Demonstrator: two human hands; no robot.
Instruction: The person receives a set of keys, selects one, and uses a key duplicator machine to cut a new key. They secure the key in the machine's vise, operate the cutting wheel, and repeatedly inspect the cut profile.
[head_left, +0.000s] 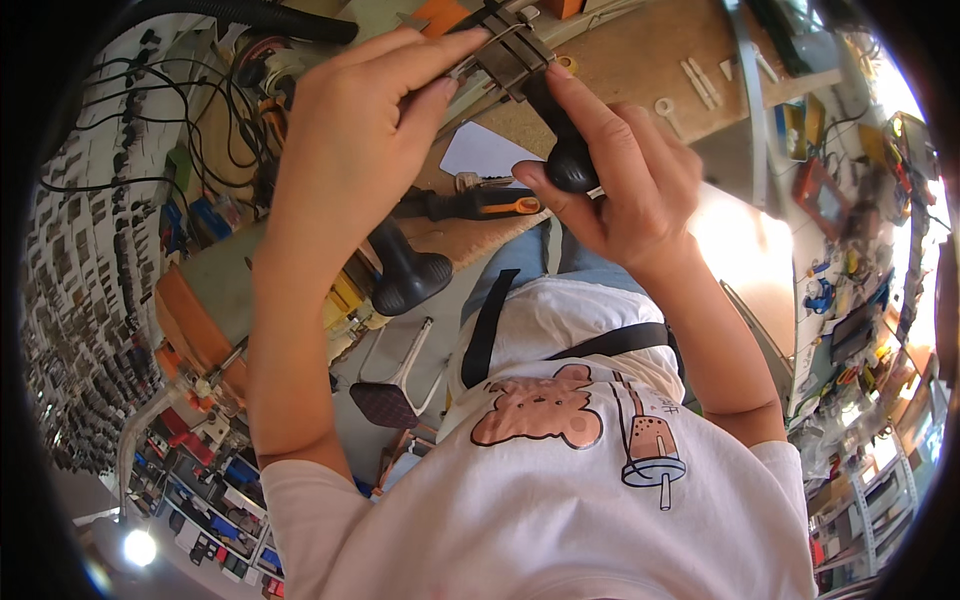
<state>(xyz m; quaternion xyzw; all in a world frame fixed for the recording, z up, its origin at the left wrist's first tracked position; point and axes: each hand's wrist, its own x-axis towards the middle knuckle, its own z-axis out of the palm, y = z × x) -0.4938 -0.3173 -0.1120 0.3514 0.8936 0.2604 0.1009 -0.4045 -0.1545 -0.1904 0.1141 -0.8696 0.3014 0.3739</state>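
While the wooden workbench [620, 70] spans the area beyond both hands, the left hand [350, 150] is raised, its fingers pinched together on the metal head of a black-handled tool [520, 70]. Right hand [610, 170] is clamped around that tool's rounded black handle, just beside the left. Below the left hand lies an orange-and-black utility knife [480, 205]; near it, a white paper sheet [485, 152].
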